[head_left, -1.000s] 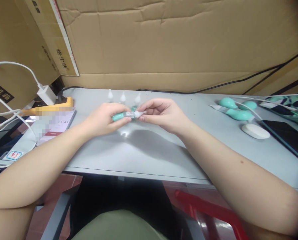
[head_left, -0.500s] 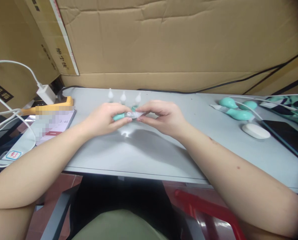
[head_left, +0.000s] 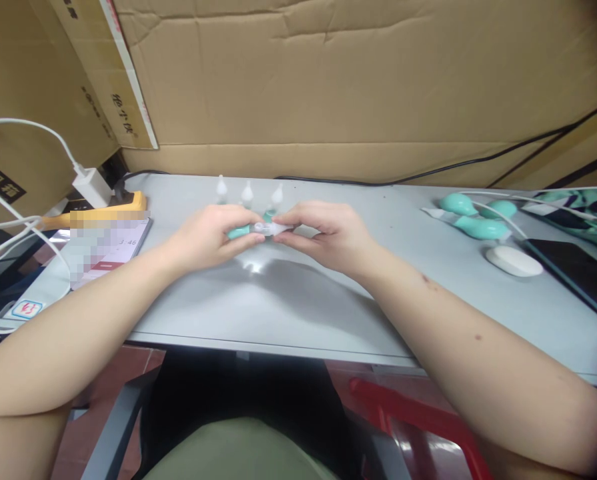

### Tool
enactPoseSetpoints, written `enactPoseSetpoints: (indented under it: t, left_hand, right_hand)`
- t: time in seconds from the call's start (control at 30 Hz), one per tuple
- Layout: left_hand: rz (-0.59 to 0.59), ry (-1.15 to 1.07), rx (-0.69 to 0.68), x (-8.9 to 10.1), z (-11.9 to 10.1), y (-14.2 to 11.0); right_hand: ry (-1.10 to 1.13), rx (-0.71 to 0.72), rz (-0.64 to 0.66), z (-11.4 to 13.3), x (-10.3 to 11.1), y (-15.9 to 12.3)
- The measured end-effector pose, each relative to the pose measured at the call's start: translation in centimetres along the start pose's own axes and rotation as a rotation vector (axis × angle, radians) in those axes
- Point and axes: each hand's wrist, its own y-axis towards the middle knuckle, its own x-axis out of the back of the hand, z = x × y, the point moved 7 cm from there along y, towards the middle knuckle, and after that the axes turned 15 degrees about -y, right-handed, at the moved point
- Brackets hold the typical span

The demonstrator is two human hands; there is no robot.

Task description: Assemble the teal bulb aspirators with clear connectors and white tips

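Observation:
A teal bulb syringe (head_left: 264,229) with a clear middle and a whitish pointed tip lies level between my two hands above the table. My left hand (head_left: 218,239) is closed round its teal bulb end, thumb and fingers pinching near the clear part. The fingers of my right hand (head_left: 325,233) pinch the pointed tip from the other side. Just behind them stand three whitish pointed tips, the left (head_left: 221,187), the middle (head_left: 247,194) and the right (head_left: 277,193), upright; my hands partly hide what lies below them.
Several teal bulb syringes (head_left: 483,228) lie at the right, near a white oval object (head_left: 514,261) and a dark phone-like slab (head_left: 575,273). A yellow power strip (head_left: 128,202) with a white charger (head_left: 92,187) sits at the left, beside a calendar-like card (head_left: 128,247). Cardboard (head_left: 328,80) stands behind the table.
Both hands stay almost in place round the bulb syringe. The view has shifted very slightly; nothing was let go or taken up.

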Motion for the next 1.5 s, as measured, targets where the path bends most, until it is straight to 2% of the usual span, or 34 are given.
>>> enactPoseSetpoints:
  t: [0.1, 0.43, 0.7, 1.1, 1.27, 1.5]
  left_hand:
    - [0.000, -0.011, -0.006, 0.0, -0.1, 0.0]
    - [0.020, -0.045, 0.013, -0.2, 0.1, 0.0]
    - [0.010, -0.049, 0.001, -0.3, 0.0, 0.0]
    - [0.002, 0.006, -0.009, -0.3, -0.4, -0.1]
    - [0.020, -0.090, 0.024, -0.3, -0.2, 0.0]
    - [0.017, -0.189, 0.072, -0.4, 0.0, 0.0]
  right_hand:
    - [-0.046, 0.057, -0.005, 0.5, 0.2, 0.1]
    - [-0.107, 0.081, 0.024, 0.2, 0.1, -0.2]
    - [-0.128, 0.166, -0.023, 0.7, 0.4, -0.2]
    - [-0.292, 0.296, -0.056, 1.2, 0.3, -0.5]
    - [-0.333, 0.401, -0.149, 1.9, 0.7, -0.7]
    - [-0.376, 0.427, -0.177, 2.5, 0.7, -0.6]
